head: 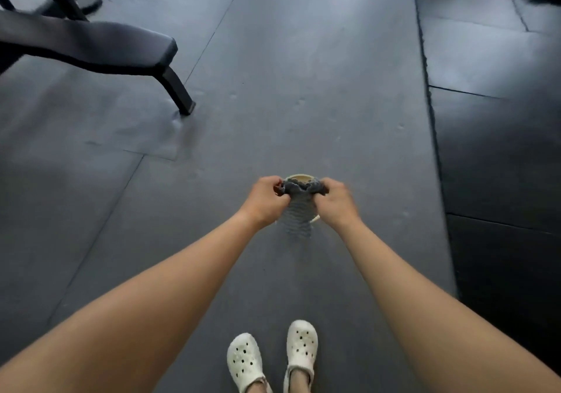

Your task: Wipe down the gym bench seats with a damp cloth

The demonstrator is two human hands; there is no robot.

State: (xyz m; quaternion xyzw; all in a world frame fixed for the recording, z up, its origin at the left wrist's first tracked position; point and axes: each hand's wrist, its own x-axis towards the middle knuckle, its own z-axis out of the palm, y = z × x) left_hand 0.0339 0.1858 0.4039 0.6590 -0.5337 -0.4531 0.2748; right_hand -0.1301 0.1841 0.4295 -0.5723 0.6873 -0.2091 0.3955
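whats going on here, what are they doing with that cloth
A person stands on the dark gym floor and grips a grey cloth with both hands, the left hand and right hand bunching its top edge. The cloth hangs over a small pale container on the floor, perhaps to be wrung out. The black bench is off to the left, out of reach and not yet being wiped.

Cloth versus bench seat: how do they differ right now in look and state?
The cloth is grey, ribbed and bunched; the bench seat is black, smooth and flat. The cloth is gripped by the left hand and right hand over a pale container; the bench seat stands apart, upper left, untouched. Both are dark-toned.
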